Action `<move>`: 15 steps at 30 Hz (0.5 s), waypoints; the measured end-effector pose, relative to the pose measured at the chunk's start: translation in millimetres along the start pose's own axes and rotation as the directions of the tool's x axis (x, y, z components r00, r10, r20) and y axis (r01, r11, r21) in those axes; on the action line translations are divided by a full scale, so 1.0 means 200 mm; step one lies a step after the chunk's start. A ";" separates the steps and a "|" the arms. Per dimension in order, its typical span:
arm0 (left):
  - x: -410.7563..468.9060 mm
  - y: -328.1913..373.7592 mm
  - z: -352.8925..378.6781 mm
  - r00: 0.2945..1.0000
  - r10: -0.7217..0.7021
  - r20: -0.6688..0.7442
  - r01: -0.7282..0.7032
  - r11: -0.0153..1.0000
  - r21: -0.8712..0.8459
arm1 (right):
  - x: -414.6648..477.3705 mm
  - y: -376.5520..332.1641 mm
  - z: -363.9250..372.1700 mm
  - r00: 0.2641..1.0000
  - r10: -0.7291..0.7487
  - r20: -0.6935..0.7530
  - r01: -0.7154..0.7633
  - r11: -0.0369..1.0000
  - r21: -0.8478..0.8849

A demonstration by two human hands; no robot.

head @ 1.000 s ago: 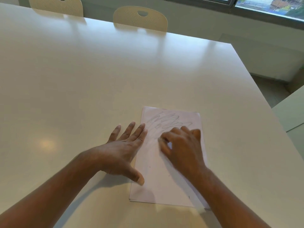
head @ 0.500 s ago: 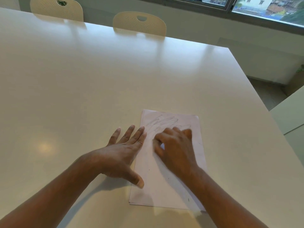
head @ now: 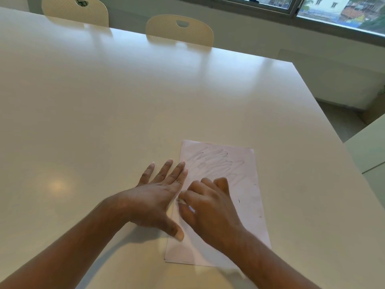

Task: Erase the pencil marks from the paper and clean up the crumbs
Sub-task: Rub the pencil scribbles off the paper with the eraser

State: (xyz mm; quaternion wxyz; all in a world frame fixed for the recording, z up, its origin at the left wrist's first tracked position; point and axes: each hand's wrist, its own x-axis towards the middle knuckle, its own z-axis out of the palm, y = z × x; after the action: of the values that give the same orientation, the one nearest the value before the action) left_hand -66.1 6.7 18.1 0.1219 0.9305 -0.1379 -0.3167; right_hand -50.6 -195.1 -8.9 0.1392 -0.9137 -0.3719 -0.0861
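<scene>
A pale pink sheet of paper (head: 248, 197) lies on the white table (head: 125, 105). Grey pencil scribbles (head: 216, 161) cover its upper half. My left hand (head: 158, 195) lies flat with fingers spread, pressing on the paper's left edge, thumb on the sheet. My right hand (head: 210, 207) is curled on the middle of the paper, its fingertips pinching a small white eraser (head: 190, 209) that is mostly hidden under the fingers. A few dark crumbs (head: 239, 201) lie on the right part of the sheet.
Two cream chairs (head: 181, 30) stand at the table's far edge. The table's right edge runs close to the paper, with a second table (head: 368, 149) beyond the gap. A window runs along the back wall.
My right hand has slid down and left across the paper, uncovering more of the scribbles. My left hand has stayed put on the paper's edge.
</scene>
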 end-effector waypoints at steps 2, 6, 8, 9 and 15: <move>0.00 0.00 0.00 1.000 0.001 -0.003 -0.001 1.000 0.010 | 0.03 0.06 0.00 0.999 0.027 -0.044 -0.028 0.999 -0.030; 0.00 -0.01 0.00 1.000 0.000 -0.001 0.000 1.000 0.018 | 0.15 0.26 -0.02 0.955 0.267 -0.132 -0.283 0.950 -0.128; 0.00 0.00 0.00 1.000 -0.004 -0.007 0.004 1.000 0.020 | 0.17 0.27 -0.03 0.935 0.324 -0.147 -0.341 0.932 -0.119; -0.01 0.00 0.00 1.000 -0.010 -0.009 0.010 1.000 0.021 | 0.16 0.23 -0.03 0.942 0.306 -0.139 -0.322 0.940 -0.111; 0.00 0.02 -0.02 0.999 -0.050 0.011 0.049 0.998 0.049 | 0.04 0.08 -0.01 0.993 0.054 -0.103 -0.070 0.986 -0.153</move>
State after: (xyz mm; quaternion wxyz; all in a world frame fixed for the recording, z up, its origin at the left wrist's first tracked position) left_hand -64.2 3.8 22.9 0.0903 0.9343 -0.1232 -0.3220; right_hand -33.7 -200.8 -7.0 0.0878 -0.9276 -0.3281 -0.1558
